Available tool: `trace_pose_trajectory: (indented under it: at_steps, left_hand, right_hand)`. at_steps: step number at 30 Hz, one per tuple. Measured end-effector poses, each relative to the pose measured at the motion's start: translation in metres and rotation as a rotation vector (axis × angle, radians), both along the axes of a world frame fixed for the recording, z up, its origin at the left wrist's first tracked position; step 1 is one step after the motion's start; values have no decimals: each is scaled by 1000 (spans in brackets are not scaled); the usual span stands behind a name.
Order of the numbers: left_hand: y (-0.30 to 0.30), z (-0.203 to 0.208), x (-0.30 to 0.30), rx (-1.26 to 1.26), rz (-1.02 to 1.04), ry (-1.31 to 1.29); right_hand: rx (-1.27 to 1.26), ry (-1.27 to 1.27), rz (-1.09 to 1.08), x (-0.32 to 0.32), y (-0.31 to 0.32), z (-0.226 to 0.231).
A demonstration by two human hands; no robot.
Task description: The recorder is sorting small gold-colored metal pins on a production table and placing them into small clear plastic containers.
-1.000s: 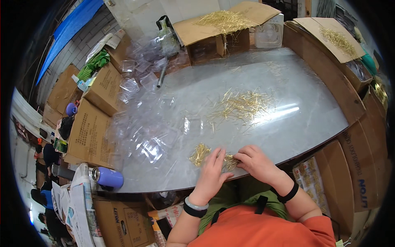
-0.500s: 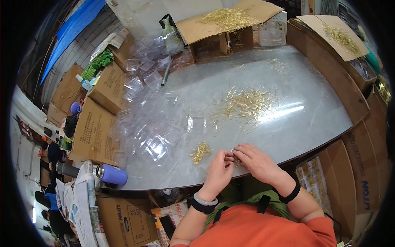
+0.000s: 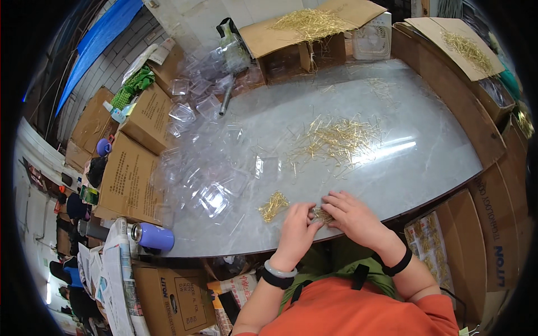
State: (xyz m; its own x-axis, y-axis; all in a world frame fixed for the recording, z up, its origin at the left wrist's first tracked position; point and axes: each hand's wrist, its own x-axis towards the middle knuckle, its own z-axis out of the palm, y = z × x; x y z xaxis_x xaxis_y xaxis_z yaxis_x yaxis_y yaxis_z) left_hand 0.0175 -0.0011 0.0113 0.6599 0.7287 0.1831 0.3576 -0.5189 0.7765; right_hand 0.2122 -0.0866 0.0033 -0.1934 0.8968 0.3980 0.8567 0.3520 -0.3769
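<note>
Hands: since half a second ago the right hand (image 3: 357, 221) has drawn slightly away from the left hand (image 3: 297, 228), baring more of the golden wires (image 3: 321, 215) between them.
Small pile: golden, on the counter (image 3: 443, 151) just left of the left grip, between it and the clear plastic boxes (image 3: 216, 199).
Big scatter: loose golden pieces (image 3: 339, 140), ahead of both grips.
Metal tube: gray (image 3: 226, 98), far ahead and left of the grips, beside more clear plastic.
Purple bottle: lying (image 3: 156, 237) well left of the left grip.
Fan: white (image 3: 371, 39), far ahead of the right grip, beside a cardboard box (image 3: 255, 40) topped with golden pieces.
Left grip: fingers curled, thumb stretched toward the wires; mostly closed.
Right grip: palm down, fingers bent over the wires' far right side; partly closed. How firmly either holds them, I cannot tell.
Wrists: forearms angled inward; pale bangle and black band left, black band right.
Count: two hands, one tube, one purple bottle, one fan; clear boxes overlap too much to count.
</note>
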Motion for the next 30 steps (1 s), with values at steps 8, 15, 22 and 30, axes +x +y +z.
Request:
trace_pose_trajectory:
  at_steps: [8, 15, 22, 30]
  left_hand:
    - [-7, 17, 2, 239, -119, 109]
    - [-7, -16, 21, 451, -206, 133]
    - [-18, -24, 26, 353, -179, 112]
    - [-16, -21, 20, 406, -196, 141]
  right_hand:
    - [-145, 259, 6, 4, -3, 8]
    - [-104, 533, -195, 7, -27, 11]
    - [9, 408, -421, -38, -45, -9]
    - [-50, 627, -279, -24, -20, -8]
